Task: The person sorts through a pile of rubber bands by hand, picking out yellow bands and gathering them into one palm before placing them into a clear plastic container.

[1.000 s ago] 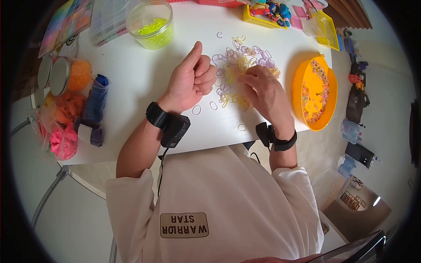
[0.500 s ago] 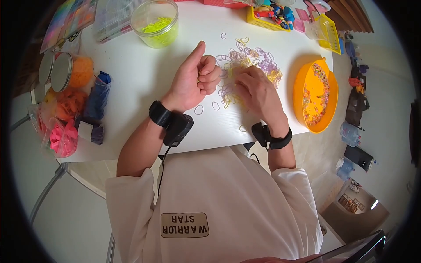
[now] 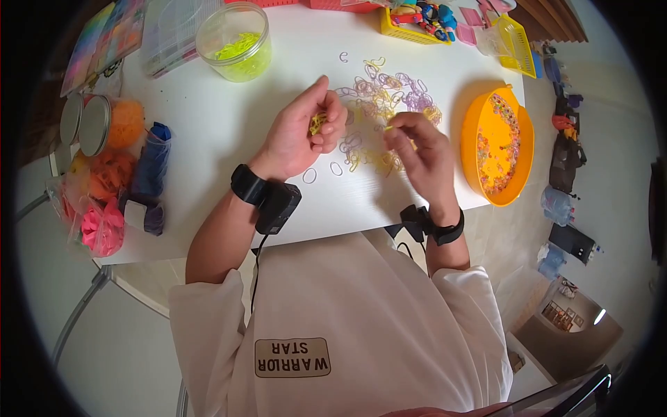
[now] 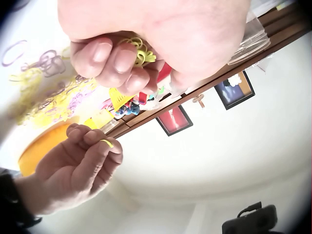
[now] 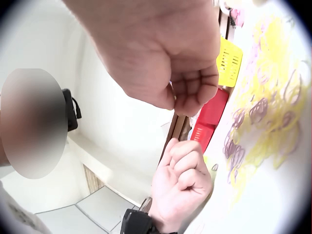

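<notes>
Purple and yellow rubber bands lie in a loose heap on the white table. My left hand, left of the heap, curls its fingers round a bunch of yellow bands; the same yellow bands show between palm and fingers in the left wrist view. Over the heap's near right side, my right hand is raised and pinches one small yellow band between thumb and forefinger. In the right wrist view the right fingertips meet, and the band there is hidden.
An orange tray of small beads stands at the right. At the back are a tub of lime bands, a yellow basket and clear cases. Jars and bagged coloured bands stand at the left.
My right hand has lifted from the heap with a yellow band in its fingertips. The left hand has turned slightly, so the yellow bunch in it shows more.
</notes>
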Demonstrator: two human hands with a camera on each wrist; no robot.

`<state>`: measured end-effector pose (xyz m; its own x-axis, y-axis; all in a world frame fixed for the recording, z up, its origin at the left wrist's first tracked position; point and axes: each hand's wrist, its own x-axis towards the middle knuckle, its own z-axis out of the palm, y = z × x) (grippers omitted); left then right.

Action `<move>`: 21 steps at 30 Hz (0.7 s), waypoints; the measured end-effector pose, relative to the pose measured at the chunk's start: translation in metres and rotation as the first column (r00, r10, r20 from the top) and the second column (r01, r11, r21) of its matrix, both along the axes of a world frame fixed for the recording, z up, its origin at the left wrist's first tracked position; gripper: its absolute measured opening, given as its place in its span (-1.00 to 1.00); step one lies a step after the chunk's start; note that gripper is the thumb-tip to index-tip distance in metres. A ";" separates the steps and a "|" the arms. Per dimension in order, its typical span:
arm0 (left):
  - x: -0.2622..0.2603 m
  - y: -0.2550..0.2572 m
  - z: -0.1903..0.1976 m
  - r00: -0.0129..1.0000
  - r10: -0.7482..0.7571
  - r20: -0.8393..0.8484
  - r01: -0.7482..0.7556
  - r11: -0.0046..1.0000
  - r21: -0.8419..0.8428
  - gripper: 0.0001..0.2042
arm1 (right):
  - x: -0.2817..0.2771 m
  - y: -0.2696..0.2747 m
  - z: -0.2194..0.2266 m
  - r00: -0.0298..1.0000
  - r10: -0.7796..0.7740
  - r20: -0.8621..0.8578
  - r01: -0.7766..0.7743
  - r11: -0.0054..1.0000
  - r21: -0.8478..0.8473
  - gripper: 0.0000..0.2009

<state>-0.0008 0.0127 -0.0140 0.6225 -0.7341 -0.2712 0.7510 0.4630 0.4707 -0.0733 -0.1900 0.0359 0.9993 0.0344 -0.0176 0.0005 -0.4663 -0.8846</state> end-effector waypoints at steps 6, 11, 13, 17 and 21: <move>-0.008 -0.003 0.005 0.996 -0.071 0.060 0.061 0.985 0.162 -0.69 | 0.011 0.033 -0.001 0.971 0.184 0.154 -0.146 0.962 -0.229 -0.79; -0.008 -0.003 0.006 0.997 -0.055 0.052 0.045 0.983 0.176 -0.75 | 0.012 0.041 0.001 0.975 0.171 0.140 -0.133 0.960 -0.246 -0.74; -0.008 -0.004 -0.006 0.997 -0.035 0.072 0.028 0.996 0.086 -0.74 | 0.009 0.043 0.007 0.981 0.168 0.100 -0.144 0.967 -0.213 -0.71; -0.008 -0.005 -0.012 0.999 -0.044 0.024 0.044 0.999 0.008 -0.71 | 0.008 0.042 0.008 0.976 0.182 0.120 -0.166 0.978 -0.127 -0.64; -0.002 0.003 -0.009 0.989 -0.126 -0.083 0.125 0.992 -0.019 -0.63 | 0.009 0.032 0.007 0.990 0.122 0.074 -0.121 0.992 -0.016 -0.65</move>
